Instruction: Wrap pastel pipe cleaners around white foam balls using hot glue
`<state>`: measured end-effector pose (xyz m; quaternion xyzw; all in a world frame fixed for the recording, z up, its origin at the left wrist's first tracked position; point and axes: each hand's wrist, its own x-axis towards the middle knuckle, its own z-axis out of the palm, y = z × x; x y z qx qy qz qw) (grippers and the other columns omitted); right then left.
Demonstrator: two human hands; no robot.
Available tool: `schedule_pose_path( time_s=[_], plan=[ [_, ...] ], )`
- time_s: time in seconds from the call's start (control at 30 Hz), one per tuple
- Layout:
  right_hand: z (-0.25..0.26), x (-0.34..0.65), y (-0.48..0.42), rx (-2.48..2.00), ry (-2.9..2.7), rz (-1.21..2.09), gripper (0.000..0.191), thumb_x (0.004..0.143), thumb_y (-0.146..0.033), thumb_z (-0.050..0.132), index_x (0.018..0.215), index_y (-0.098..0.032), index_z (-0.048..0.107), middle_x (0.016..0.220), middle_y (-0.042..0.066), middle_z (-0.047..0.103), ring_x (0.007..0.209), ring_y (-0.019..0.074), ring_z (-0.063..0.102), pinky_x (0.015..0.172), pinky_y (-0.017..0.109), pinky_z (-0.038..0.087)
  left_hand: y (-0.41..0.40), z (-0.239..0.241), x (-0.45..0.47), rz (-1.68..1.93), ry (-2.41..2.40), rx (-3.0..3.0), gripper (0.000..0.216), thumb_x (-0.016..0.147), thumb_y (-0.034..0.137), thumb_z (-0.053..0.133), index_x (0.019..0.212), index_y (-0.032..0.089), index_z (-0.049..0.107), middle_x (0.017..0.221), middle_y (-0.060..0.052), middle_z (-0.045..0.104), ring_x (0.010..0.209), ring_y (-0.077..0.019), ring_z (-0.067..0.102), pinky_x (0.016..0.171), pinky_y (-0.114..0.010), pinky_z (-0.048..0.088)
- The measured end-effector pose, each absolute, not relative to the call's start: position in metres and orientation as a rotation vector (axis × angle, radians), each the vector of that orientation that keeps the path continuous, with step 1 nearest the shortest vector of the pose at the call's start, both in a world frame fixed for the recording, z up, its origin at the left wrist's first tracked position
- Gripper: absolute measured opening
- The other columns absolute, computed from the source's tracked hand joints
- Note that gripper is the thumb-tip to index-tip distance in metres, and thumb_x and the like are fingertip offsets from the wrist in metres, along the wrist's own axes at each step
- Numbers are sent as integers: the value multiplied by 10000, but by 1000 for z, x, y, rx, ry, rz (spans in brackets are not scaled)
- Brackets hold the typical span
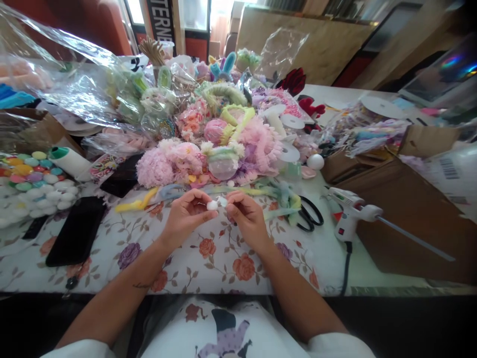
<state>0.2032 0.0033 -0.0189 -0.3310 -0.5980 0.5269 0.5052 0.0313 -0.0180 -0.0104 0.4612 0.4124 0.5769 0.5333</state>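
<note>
Over the flowered tablecloth, my left hand (188,215) pinches a small white pom-pom (212,205) between thumb and fingertips. Close beside it, my right hand (248,219) is closed on a small whitish piece (222,201), too small to make out. The two pieces sit almost together between my fingertips; whether they touch I cannot tell. Just beyond my fingers runs a pastel strip of soft fabric or yarn (141,201). Black-handled scissors (312,216) lie right of my right hand, partly under that strip. Farther right is a white glue gun (346,219) with a glue stick in it.
A pile of pastel yarn, trims and headbands (223,129) fills the table's back. At left are a black phone (76,231), white pom-poms (44,199) and coloured ones (32,169). A cardboard box (406,214) stands at right. The glue gun's cord (346,268) hangs toward the front edge.
</note>
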Motion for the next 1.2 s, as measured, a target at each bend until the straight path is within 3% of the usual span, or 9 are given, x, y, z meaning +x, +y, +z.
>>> schedule_pose_path(
  time_s=[0.3,0.5,0.77,1.2],
  plan=[
    [-20,201,4,-742,-1380,1390,143,889,-337,629,816,-217,602,805,-11,503,556,82,403,493,246,324,-18,-13,29,1351,977,1178,284,607,190,857,810,178,659,796,-7,601,695,-123,561,606,-219,499],
    [-20,201,4,-746,-1477,1251,125,893,-323,620,823,-219,614,833,6,521,616,105,434,522,254,346,-17,-16,28,1356,929,1210,284,630,154,842,834,183,647,823,2,581,731,-112,556,627,-199,496],
    [-15,199,3,-735,-1610,1048,73,887,-215,611,814,-213,613,817,17,557,801,158,536,719,299,423,-17,-16,28,1348,913,1213,277,647,129,827,844,183,639,839,2,571,747,-109,552,638,-191,492],
    [-13,199,-2,-873,-1665,809,16,848,-213,649,832,-214,643,808,23,626,790,164,580,717,304,481,-16,-16,28,1367,903,1279,253,662,118,814,848,186,656,863,-9,566,803,-124,555,695,-217,491]
  ],
)
